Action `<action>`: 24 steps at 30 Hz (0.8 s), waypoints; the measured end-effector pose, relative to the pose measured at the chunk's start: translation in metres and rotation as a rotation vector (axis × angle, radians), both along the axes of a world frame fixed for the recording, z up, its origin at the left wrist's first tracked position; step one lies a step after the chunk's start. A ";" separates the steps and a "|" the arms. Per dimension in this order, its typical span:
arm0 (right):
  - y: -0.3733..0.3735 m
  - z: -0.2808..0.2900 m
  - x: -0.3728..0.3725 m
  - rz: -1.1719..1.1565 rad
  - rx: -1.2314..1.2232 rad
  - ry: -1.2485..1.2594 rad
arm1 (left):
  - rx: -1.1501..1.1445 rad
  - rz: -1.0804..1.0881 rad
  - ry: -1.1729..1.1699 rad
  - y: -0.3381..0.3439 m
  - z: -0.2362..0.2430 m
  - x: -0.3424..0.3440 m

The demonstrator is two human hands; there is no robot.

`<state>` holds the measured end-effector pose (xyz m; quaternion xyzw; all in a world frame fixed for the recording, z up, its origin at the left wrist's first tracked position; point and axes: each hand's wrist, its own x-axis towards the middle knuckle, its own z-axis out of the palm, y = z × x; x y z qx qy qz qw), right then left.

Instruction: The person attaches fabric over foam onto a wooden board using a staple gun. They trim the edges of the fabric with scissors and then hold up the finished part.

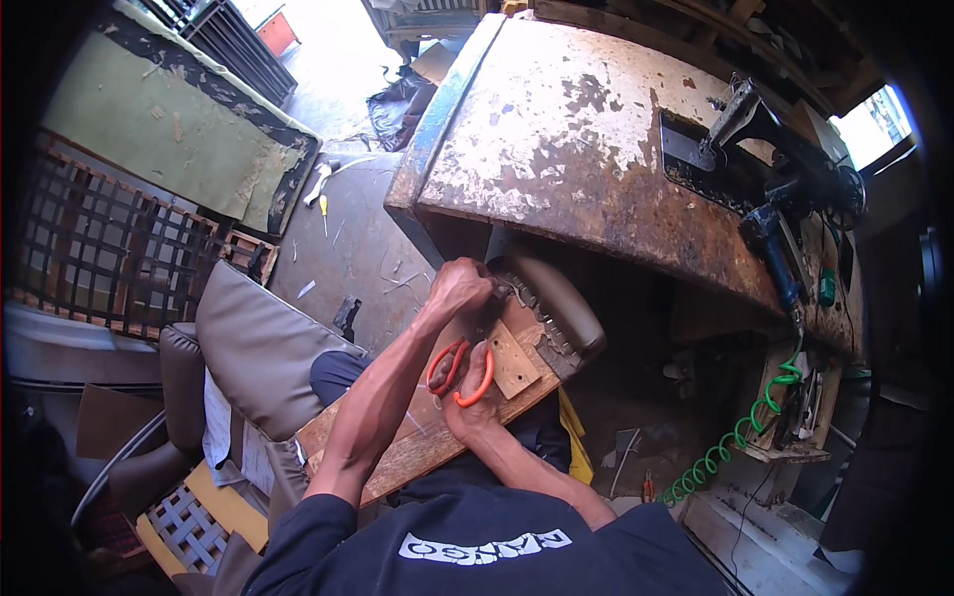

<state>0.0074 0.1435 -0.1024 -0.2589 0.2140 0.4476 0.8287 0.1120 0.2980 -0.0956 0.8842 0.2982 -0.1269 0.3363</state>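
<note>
Across my lap lies a wooden board (393, 475) with a padded brown-grey cushion edge (558, 296) at its far end. A row of staples or torn fabric runs along that edge. My left hand (463, 286) is closed at the board's far end, beside the padding; what its fingers pinch is hidden. Just nearer to me, my right hand (475, 405) grips scissors with orange handles (485, 382), its fingers in and around the loops. The blades point toward my left hand and are mostly hidden. Next to them sits a small pale wood block (513, 360) on the board.
A worn metal-topped bench (556, 119) stands ahead, carrying a sewing machine (770, 139) and a blue air tool (773, 253). A green coiled hose (730, 429) hangs at right. Grey upholstered cushions (263, 333) and a webbed frame (99, 233) lie left. Scraps and a yellow-handled screwdriver (324, 207) litter the floor.
</note>
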 end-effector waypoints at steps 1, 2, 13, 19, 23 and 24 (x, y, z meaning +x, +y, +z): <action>0.001 -0.001 0.001 -0.001 0.000 -0.001 | 0.002 -0.005 0.023 -0.001 -0.001 0.000; 0.003 -0.002 0.001 -0.011 -0.001 0.009 | 0.002 -0.005 0.022 -0.001 -0.002 -0.001; 0.003 0.000 0.000 0.005 0.025 -0.073 | -0.212 0.044 0.019 -0.008 0.019 -0.021; -0.017 0.005 0.001 0.070 -0.081 -0.086 | -0.446 0.067 0.000 -0.016 0.010 -0.029; -0.005 0.010 0.003 0.008 -0.106 0.067 | -0.409 0.029 -0.023 -0.016 0.018 -0.031; -0.007 0.006 0.005 0.005 -0.079 0.037 | -0.414 0.028 -0.030 -0.019 0.018 -0.028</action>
